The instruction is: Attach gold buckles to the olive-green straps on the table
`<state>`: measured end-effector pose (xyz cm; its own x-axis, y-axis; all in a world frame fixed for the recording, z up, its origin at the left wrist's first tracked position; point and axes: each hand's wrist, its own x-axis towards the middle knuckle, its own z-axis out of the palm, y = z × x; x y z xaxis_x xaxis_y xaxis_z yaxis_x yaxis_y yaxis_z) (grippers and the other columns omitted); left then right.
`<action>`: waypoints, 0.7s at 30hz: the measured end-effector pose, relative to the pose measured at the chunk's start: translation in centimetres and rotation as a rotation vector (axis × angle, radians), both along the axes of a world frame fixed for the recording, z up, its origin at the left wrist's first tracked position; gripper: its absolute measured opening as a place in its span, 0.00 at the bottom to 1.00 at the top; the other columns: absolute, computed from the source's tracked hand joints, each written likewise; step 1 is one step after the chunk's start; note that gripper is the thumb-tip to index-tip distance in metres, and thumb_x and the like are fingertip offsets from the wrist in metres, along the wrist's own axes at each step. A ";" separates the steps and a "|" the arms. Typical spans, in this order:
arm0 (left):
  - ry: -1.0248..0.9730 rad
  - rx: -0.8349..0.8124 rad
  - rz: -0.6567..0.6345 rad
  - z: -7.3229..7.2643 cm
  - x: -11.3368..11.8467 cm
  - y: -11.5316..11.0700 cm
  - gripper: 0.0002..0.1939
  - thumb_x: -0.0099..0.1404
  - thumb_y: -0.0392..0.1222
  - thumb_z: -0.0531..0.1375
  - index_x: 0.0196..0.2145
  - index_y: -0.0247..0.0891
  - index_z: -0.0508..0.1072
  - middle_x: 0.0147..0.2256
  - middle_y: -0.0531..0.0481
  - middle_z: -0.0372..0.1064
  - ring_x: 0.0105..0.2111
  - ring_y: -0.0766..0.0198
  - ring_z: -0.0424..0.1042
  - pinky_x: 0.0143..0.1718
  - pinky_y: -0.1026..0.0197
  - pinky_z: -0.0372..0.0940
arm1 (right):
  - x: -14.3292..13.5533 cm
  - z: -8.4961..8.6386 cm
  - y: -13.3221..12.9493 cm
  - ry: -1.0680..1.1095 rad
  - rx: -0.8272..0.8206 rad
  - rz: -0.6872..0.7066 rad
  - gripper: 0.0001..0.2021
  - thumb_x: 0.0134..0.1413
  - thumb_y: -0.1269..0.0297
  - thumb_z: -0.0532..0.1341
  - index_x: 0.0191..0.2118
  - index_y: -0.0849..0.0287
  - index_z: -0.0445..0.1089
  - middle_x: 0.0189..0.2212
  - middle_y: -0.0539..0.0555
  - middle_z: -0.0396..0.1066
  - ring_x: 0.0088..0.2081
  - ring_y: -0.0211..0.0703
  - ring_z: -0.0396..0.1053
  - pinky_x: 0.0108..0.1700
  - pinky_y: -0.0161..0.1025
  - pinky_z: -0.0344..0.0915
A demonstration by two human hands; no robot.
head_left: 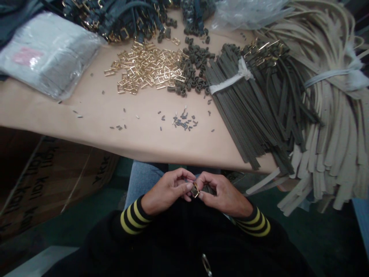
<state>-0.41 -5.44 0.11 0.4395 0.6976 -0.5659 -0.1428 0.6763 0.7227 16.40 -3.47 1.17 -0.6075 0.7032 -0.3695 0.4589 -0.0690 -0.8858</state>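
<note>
A small gold buckle (196, 195) is between my two hands, over my lap and just in front of the table edge. My left hand (170, 190) pinches it from the left, thumb against forefinger. From the right, my right hand (223, 193) is closed on the same buckle with thumb and fingertips. A bit of dark olive strap shows at the buckle, partly hidden by the fingers. Beyond my hands, small dark metal pieces (183, 122) lie scattered on the table. Farther back is a pile of gold buckles (144, 69) beside a heap of olive strap loops (198, 63).
The table (138, 140) is covered in tan paper. At its right lie a tied bundle of olive straps (236, 111) and a large bundle of beige straps (331, 127). A plastic-wrapped packet (52, 54) sits at left, dark straps (121, 19) behind. Cardboard boxes (57, 173) stand below left.
</note>
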 end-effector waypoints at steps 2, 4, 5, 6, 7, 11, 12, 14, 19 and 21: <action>-0.081 -0.049 -0.004 -0.1 -0.2 0.0 0.11 0.52 0.41 0.60 0.29 0.32 0.65 0.24 0.53 0.65 0.22 0.72 0.65 0.26 0.67 0.62 | -0.1 0.2 -0.1 -0.019 0.007 0.015 0.01 0.41 0.70 0.54 0.25 0.59 0.58 0.19 0.46 0.59 0.21 0.33 0.55 0.23 0.29 0.54; -0.147 -0.089 -0.013 -0.3 -0.3 0.0 0.12 0.50 0.42 0.62 0.28 0.32 0.65 0.24 0.53 0.66 0.22 0.73 0.64 0.25 0.67 0.61 | -0.2 0.4 -0.2 -0.012 0.008 0.028 0.02 0.41 0.70 0.54 0.24 0.59 0.58 0.19 0.47 0.60 0.22 0.33 0.56 0.23 0.29 0.55; -0.175 -0.105 -0.014 -0.4 -0.3 0.0 0.13 0.49 0.42 0.62 0.28 0.32 0.65 0.24 0.53 0.66 0.22 0.72 0.64 0.25 0.68 0.61 | -0.3 0.5 -0.2 -0.001 0.008 0.034 0.02 0.41 0.70 0.54 0.24 0.59 0.58 0.20 0.47 0.61 0.23 0.34 0.57 0.24 0.30 0.55; -0.198 -0.117 -0.014 -0.5 -0.4 0.0 0.13 0.48 0.43 0.63 0.27 0.31 0.64 0.24 0.53 0.66 0.22 0.72 0.64 0.24 0.68 0.61 | -0.4 0.6 -0.2 0.010 0.008 0.039 0.02 0.41 0.71 0.53 0.24 0.59 0.57 0.21 0.48 0.62 0.24 0.35 0.58 0.25 0.30 0.56; -0.212 -0.125 -0.015 -0.6 -0.5 0.0 0.14 0.48 0.43 0.63 0.26 0.31 0.64 0.23 0.53 0.65 0.22 0.73 0.64 0.23 0.69 0.60 | -0.4 0.6 -0.3 0.015 0.010 0.042 0.02 0.41 0.71 0.53 0.24 0.59 0.57 0.21 0.49 0.62 0.24 0.35 0.59 0.26 0.31 0.57; -0.205 -0.082 -0.044 -1.0 -0.9 0.0 0.15 0.48 0.44 0.63 0.25 0.32 0.62 0.20 0.55 0.64 0.18 0.75 0.62 0.20 0.71 0.57 | -0.5 0.8 -0.2 -0.026 0.032 0.041 0.03 0.41 0.72 0.54 0.23 0.59 0.56 0.20 0.48 0.61 0.24 0.35 0.59 0.27 0.31 0.57; -0.199 -0.064 -0.058 -1.0 -1.0 0.0 0.15 0.49 0.44 0.62 0.26 0.32 0.61 0.20 0.55 0.63 0.17 0.75 0.61 0.19 0.71 0.56 | -0.5 0.9 -0.2 -0.039 0.036 0.040 0.04 0.41 0.72 0.54 0.23 0.59 0.56 0.19 0.47 0.61 0.24 0.35 0.59 0.27 0.31 0.57; -0.204 -0.047 -0.074 -0.9 -1.1 0.0 0.14 0.51 0.44 0.62 0.27 0.33 0.61 0.20 0.56 0.62 0.16 0.75 0.61 0.17 0.71 0.56 | -0.6 1.0 -0.1 -0.057 0.033 0.042 0.04 0.41 0.73 0.53 0.23 0.59 0.56 0.18 0.47 0.61 0.23 0.34 0.58 0.26 0.31 0.57; -0.278 -0.088 -0.004 -0.1 -1.2 -0.2 0.14 0.50 0.42 0.62 0.27 0.34 0.60 0.20 0.59 0.57 0.14 0.79 0.55 0.13 0.72 0.59 | -0.7 1.3 -0.1 -0.110 0.000 0.043 0.05 0.41 0.74 0.53 0.23 0.58 0.56 0.18 0.47 0.64 0.22 0.35 0.60 0.28 0.32 0.57; -0.294 -0.106 0.032 0.2 -1.1 -0.2 0.14 0.49 0.41 0.63 0.26 0.34 0.60 0.22 0.58 0.58 0.15 0.79 0.55 0.12 0.73 0.59 | -0.7 1.5 -0.1 -0.134 -0.001 0.034 0.05 0.41 0.74 0.53 0.23 0.58 0.56 0.18 0.47 0.63 0.23 0.36 0.60 0.28 0.32 0.57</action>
<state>-1.54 -5.66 0.27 0.5741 0.6573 -0.4883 -0.3576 0.7377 0.5726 15.68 -3.56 2.67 -0.5757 0.6827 -0.4501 0.5756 -0.0526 -0.8160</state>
